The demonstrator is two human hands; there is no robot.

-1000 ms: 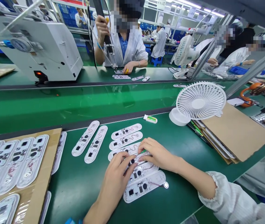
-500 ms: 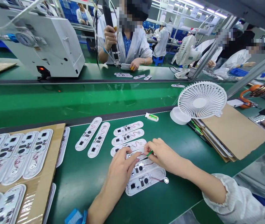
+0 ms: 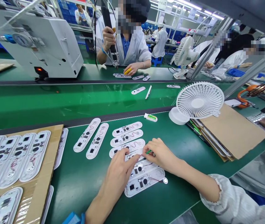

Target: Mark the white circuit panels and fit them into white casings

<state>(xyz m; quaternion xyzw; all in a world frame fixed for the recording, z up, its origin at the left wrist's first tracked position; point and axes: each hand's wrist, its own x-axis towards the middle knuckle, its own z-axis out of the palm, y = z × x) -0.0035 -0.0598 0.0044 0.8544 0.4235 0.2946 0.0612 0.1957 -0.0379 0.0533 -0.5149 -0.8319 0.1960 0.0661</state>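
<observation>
On the green bench lies a column of long, rounded white circuit boards (image 3: 127,138), with black parts and thin red wires. My left hand (image 3: 120,168) bends over one in the middle of the column, fingers and thumb on its edges, covering much of it. Against that board's right end, my right hand (image 3: 159,155) pinches a thin green stick-like tool (image 3: 149,151); its tip is hidden. Below, the nearest board (image 3: 144,183) has a small round disc (image 3: 165,180) on a red wire past its end. Two more boards (image 3: 97,141) lie to the left.
Cardboard (image 3: 39,174) on the left carries several boards. A green-and-white tube (image 3: 150,117) lies above the column. At right stand a white fan (image 3: 200,101) and a cardboard stack (image 3: 237,133). Across the green belt (image 3: 87,98), a co-worker (image 3: 132,40) holds a black power tool.
A board and a white pen-like stick now lie on the belt. The co-worker's lower hand has shifted left. My hands keep nearly the same pose, and the view has shifted slightly.
</observation>
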